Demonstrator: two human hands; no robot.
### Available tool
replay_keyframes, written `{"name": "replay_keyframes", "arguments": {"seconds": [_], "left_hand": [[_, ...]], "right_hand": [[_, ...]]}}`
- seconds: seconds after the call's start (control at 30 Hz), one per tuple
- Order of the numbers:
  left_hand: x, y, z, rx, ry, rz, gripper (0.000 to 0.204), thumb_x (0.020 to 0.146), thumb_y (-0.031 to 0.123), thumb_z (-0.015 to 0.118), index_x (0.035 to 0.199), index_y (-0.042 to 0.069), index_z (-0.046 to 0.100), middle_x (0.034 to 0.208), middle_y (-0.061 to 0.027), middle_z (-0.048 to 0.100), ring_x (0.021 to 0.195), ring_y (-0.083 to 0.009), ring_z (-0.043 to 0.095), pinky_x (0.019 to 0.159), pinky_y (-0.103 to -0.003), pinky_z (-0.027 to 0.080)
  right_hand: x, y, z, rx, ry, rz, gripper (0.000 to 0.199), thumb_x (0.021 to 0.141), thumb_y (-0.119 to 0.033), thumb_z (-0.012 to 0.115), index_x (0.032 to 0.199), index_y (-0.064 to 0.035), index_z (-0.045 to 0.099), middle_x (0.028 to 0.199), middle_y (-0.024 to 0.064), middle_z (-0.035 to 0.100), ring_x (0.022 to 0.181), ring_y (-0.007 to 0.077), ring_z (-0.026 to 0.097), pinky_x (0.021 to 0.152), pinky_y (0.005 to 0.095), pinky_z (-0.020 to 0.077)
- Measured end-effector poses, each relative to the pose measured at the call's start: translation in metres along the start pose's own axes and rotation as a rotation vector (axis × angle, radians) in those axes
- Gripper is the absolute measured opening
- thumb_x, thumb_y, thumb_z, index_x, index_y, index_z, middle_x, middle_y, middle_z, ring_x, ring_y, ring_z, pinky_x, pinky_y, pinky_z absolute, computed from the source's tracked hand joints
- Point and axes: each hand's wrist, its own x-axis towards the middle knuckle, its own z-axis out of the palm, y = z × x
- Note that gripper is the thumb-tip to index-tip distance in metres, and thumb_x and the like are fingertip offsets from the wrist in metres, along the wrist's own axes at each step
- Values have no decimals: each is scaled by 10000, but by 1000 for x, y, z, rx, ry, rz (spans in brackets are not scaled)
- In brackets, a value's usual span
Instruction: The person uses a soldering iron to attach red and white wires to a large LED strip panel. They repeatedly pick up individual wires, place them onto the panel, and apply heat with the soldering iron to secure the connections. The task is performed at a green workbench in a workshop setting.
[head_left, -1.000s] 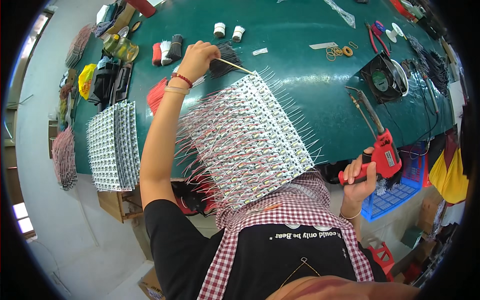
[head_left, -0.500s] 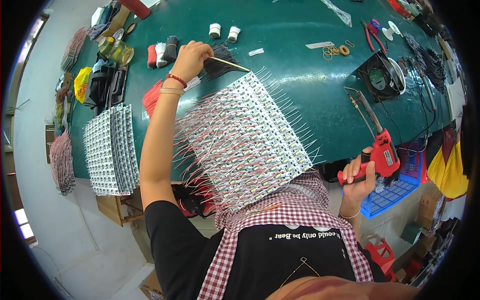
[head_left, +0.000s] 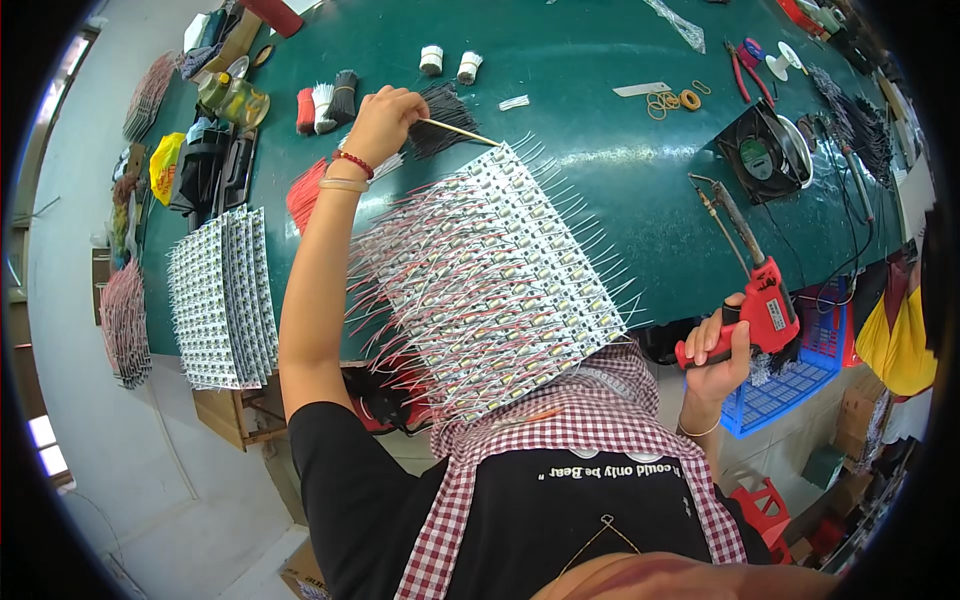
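A large panel of small white circuit boards [head_left: 545, 235], bristling with red and white wires, leans from the green table's near edge toward my apron. My left hand [head_left: 385, 122] is closed on a thin pale stick [head_left: 455, 129], whose far tip meets or nearly meets the panel's top corner. Under that hand's wrist lie loose red wires [head_left: 305, 195], and beside its fingers is a spread of black wires [head_left: 440, 115]. To the right of the panel, my right hand [head_left: 715, 358] grips a red soldering gun [head_left: 770, 312] by its handle. Its metal tip points up, apart from the panel.
Several stacked board panels [head_left: 215, 300] stand at the table's left edge. Behind my left hand are tied wire bundles [head_left: 322, 108]. On the right are a black fan [head_left: 760, 150], red pliers [head_left: 745, 75], rubber bands [head_left: 660, 105] and a blue crate [head_left: 785, 390] below the table edge.
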Motion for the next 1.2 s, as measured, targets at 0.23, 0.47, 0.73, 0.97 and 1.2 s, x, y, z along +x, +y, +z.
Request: {"name": "replay_keyframes", "arguments": {"seconds": [0.23, 0.47, 0.73, 0.97, 1.2], "left_hand": [[0, -1, 2, -76, -4, -14, 79, 845, 23, 594, 853, 66, 659, 808, -56, 647, 848, -267, 551, 768, -382, 423], [-1, 3, 3, -31, -6, -1, 87, 861, 37, 586, 871, 76, 664, 836, -50, 654, 873, -269, 547, 797, -386, 410], [1, 4, 5, -75, -41, -25, 99, 855, 68, 582, 847, 108, 672, 824, -27, 667, 876, -248, 561, 810, -369, 396], [6, 11, 13, -141, -71, -15, 94, 850, 71, 587, 854, 107, 673, 836, -32, 672, 881, -256, 565, 817, -377, 402], [12, 8, 14, -168, -114, -7, 96, 843, 82, 600, 856, 113, 690, 820, -62, 668, 872, -278, 575, 823, -393, 436]], "right_hand": [[0, 0, 0, -11, 6, 2, 366, 1030, -316, 436, 1234, -13, 410, 649, 31, 465, 440, 95, 411, 451, 251, 414], [0, 0, 1, -13, 2, 8, 364, 1030, -317, 433, 1231, -14, 410, 648, 30, 464, 446, 95, 415, 455, 252, 418], [-1, 1, -1, -1, 7, 8, 361, 1031, -311, 431, 1234, -14, 411, 651, 30, 461, 455, 98, 421, 462, 258, 424], [0, 4, -3, 11, -5, 21, 359, 1029, -309, 436, 1233, -13, 415, 653, 30, 461, 456, 100, 428, 464, 257, 427], [0, 4, -1, -10, 17, 17, 360, 1028, -314, 437, 1232, -17, 419, 644, 26, 472, 439, 94, 423, 453, 252, 425]]}}
